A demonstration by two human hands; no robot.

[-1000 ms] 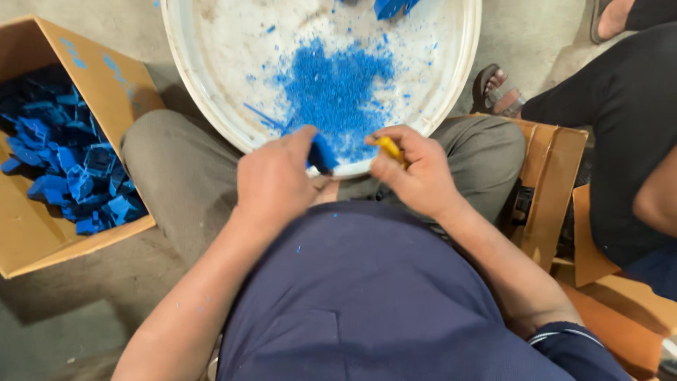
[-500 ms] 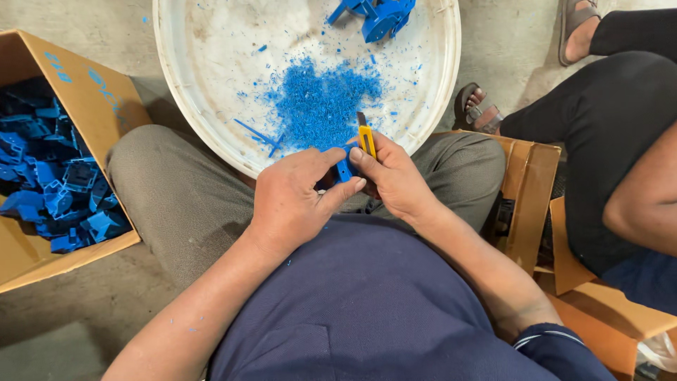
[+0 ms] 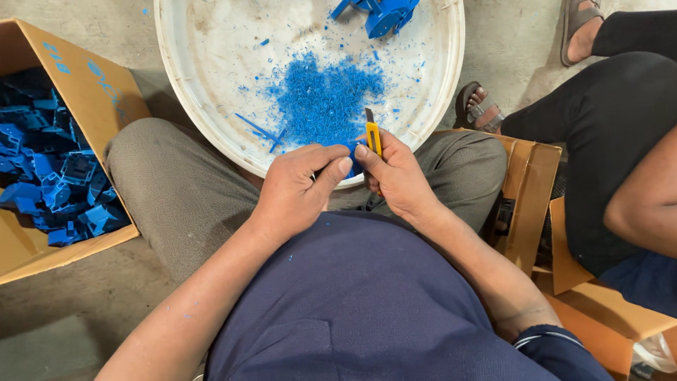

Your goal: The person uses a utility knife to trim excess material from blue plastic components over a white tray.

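My left hand [image 3: 296,189] pinches a small blue plastic part [image 3: 354,161] between thumb and fingers, over the near rim of a big round white basin [image 3: 211,85]. My right hand [image 3: 398,180] grips a yellow utility knife [image 3: 371,136], blade pointing up and away, right against the part. Most of the part is hidden by my fingers. A heap of blue plastic shavings [image 3: 321,99] lies in the basin just beyond my hands.
A cardboard box [image 3: 84,92] on my left holds several blue plastic parts [image 3: 56,176]. More blue parts [image 3: 381,14] lie at the basin's far edge. Another person's leg [image 3: 599,120] and sandalled feet [image 3: 479,109] are at the right, beside brown cardboard boxes [image 3: 529,190].
My view has shifted, so the basin sits higher and more of it shows. The knife has turned from lying across my right hand to pointing upright against the blue part.
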